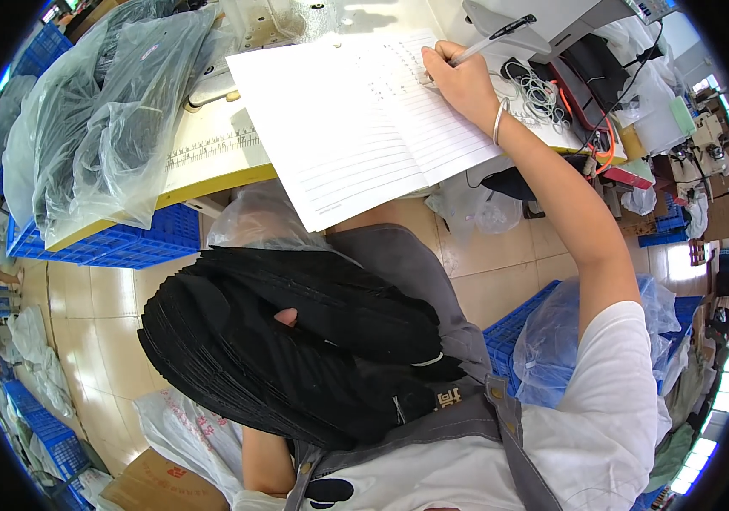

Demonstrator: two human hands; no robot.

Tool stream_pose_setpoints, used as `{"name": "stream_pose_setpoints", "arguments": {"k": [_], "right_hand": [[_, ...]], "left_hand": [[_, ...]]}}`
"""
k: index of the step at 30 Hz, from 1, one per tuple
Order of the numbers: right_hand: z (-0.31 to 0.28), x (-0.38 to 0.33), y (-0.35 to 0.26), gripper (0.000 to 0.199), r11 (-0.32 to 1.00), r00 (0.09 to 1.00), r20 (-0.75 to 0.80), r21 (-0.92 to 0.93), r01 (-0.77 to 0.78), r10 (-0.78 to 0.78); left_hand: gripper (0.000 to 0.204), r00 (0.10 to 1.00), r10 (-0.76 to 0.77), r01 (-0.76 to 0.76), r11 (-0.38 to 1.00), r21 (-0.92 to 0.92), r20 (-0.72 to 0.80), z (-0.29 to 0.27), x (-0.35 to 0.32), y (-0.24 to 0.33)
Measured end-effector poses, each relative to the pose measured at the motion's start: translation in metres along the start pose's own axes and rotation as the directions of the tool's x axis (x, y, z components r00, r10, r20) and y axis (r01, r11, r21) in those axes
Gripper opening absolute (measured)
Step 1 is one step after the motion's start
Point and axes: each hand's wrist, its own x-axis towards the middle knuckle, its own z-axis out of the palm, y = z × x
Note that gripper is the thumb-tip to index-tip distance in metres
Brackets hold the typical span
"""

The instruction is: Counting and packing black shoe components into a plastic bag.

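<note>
Across a cluttered workroom, a yellow-edged table (220, 180) is standing ahead. The right hand (467, 88) is clamping its fingers on a pen (499, 35) over an open notebook (339, 128), which is overhanging the edge, likely for easy reach. The left hand (286, 318), showing one fingertip, is probably supporting the black cloth pile (228, 332) below the table; how its other fingers are closing, I cannot tell.

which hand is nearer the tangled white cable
Right: the right hand grips a pen just left of the cable. The left hand is farther, mostly hidden by black fabric.
</note>
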Motion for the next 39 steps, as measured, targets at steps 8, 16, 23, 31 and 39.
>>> {"name": "stream_pose_setpoints", "arguments": {"k": [8,16,23,31,39], "right_hand": [[0.001,0.0,-0.005,0.036,1.0,1.0,0.023,-0.029,-0.006,0.007],[-0.004,0.003,-0.006,0.035,0.999,0.996,0.077,0.017,-0.048,0.047],[-0.011,0.003,-0.015,0.042,0.996,0.985,-0.144,-0.013,0.093,-0.094],[-0.056,-0.005,-0.046,0.056,0.647,0.966,0.198,-0.761,0.043,0.168],[-0.053,-0.051,-0.086,0.034,0.541,0.991,0.096,-0.831,0.13,-0.091]], "left_hand": [[0.041,0.997,-0.041,0.045,0.997,-0.055,0.069,-0.007,-0.003,-0.003],[0.043,0.988,-0.053,0.069,0.992,-0.106,0.145,-0.015,-0.01,-0.009],[0.045,0.967,0.016,0.023,0.988,-0.152,0.255,-0.019,-0.004,-0.004],[0.047,0.936,0.071,-0.005,0.982,-0.187,0.345,-0.019,0.0,-0.003],[0.05,0.917,0.103,-0.006,0.97,-0.243,0.385,-0.02,0.005,0.004]]}}
